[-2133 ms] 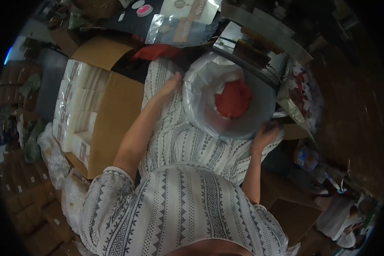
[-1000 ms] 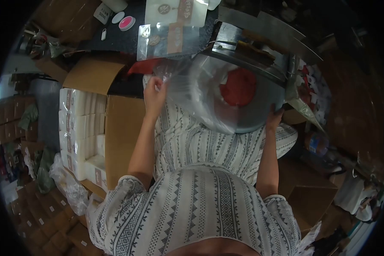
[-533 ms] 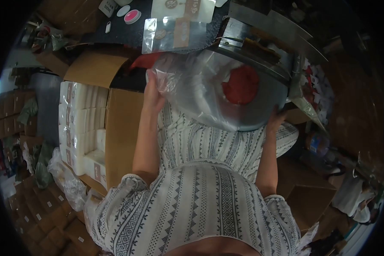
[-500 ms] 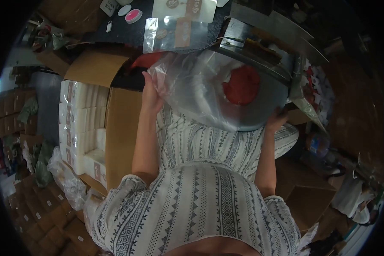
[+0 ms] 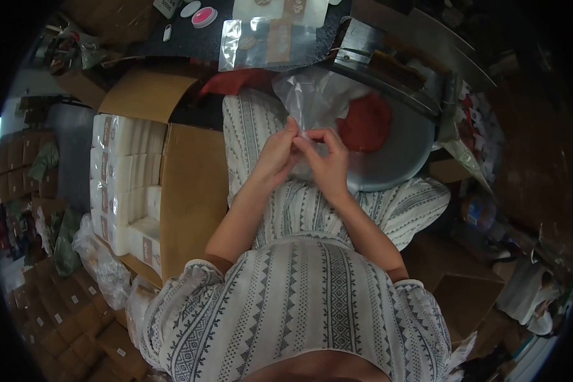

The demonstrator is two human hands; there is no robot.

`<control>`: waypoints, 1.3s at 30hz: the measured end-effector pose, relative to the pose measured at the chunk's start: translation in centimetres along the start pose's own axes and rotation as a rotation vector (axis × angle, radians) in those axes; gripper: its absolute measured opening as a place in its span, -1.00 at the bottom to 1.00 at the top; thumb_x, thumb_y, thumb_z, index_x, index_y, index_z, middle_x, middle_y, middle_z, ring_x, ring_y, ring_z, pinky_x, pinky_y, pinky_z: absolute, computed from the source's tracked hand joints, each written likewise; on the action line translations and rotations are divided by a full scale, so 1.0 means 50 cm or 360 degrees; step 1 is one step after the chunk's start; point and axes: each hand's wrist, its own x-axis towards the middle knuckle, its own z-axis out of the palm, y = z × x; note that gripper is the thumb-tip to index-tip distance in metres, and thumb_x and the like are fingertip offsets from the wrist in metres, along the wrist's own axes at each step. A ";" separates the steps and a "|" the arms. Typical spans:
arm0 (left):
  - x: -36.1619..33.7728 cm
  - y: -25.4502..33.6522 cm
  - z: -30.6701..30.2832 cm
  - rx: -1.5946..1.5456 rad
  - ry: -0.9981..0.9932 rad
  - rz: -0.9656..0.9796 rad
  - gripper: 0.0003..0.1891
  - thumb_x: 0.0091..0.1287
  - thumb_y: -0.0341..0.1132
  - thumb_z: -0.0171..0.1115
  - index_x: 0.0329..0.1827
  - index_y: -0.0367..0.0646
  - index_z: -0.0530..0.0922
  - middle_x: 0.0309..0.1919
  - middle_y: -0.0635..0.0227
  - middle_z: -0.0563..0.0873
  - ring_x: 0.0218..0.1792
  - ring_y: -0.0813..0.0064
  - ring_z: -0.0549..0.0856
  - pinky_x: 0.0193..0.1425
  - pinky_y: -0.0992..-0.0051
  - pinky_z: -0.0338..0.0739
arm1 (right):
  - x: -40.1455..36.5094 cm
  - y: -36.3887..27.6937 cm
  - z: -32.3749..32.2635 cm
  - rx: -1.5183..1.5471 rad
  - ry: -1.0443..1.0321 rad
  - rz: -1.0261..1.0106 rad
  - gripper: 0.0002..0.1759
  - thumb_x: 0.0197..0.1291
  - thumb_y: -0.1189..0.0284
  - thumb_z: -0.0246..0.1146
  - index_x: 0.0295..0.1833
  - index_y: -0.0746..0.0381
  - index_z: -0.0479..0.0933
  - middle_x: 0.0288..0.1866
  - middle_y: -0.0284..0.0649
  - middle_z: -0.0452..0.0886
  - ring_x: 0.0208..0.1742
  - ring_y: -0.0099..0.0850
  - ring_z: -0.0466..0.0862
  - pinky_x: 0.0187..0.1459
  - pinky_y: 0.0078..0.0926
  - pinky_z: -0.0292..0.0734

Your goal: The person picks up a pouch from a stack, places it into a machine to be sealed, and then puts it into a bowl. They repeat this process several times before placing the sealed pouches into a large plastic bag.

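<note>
My left hand (image 5: 277,156) and my right hand (image 5: 328,164) meet above my lap, thumbs and fingertips pinched together. Between them they grip the gathered edge of a clear plastic bag (image 5: 312,95), which spreads away from me. The bag overlaps a large grey rounded surface (image 5: 404,156), dish-like in shape. On that surface shows a red round patch (image 5: 366,124), just beyond my right hand. A piece of red material (image 5: 242,81) lies behind the bag at the table edge.
On my left stands an open cardboard box (image 5: 188,197) with rows of white packs (image 5: 130,143). Ahead, a dark table (image 5: 191,44) carries printed clear pouches (image 5: 267,44) and a pink round tin (image 5: 204,17). A metal machine (image 5: 356,48) borders the right. Stacked brown boxes (image 5: 63,312) sit lower left.
My left hand moved right and my right hand moved left from the grey surface's edge. Both now pinch the bag, which was spread wide and is now bunched.
</note>
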 end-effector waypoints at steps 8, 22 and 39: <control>-0.006 -0.022 0.016 0.0274 -0.0072 0.0110 -0.80 0.38 -0.23 0.19 -0.14 -0.19 0.56 -0.27 0.43 0.65 -0.24 0.66 0.62 -0.14 0.60 0.53 | -0.005 0.020 -0.032 -0.0048 0.0154 0.0055 -0.89 0.16 0.53 0.29 -0.30 0.37 0.54 -0.37 -0.28 0.56 -0.32 -0.57 0.53 -0.22 -0.65 0.40; 0.154 0.070 -0.302 -0.1275 -0.0168 0.0094 -0.75 0.50 -0.24 -0.07 -0.24 -0.23 0.46 -0.32 0.32 0.63 -0.50 0.60 0.52 -0.42 0.66 0.45 | -0.029 0.203 -0.460 0.0655 0.1798 0.0452 -0.78 0.38 0.34 0.10 -0.12 0.30 0.48 -0.25 -0.29 0.55 -0.32 -0.52 0.50 -0.28 -0.56 0.44; -0.013 0.147 -0.091 0.2470 -0.0701 0.1518 -0.82 0.25 -0.58 0.02 -0.19 -0.19 0.56 -0.24 0.27 0.61 -0.45 0.35 0.62 -0.35 0.48 0.50 | 0.073 0.267 -0.167 -0.1542 -0.1435 0.0197 -0.50 0.37 0.25 0.06 0.32 0.26 0.28 0.30 -0.02 0.35 0.29 -0.06 0.40 0.29 -0.32 0.29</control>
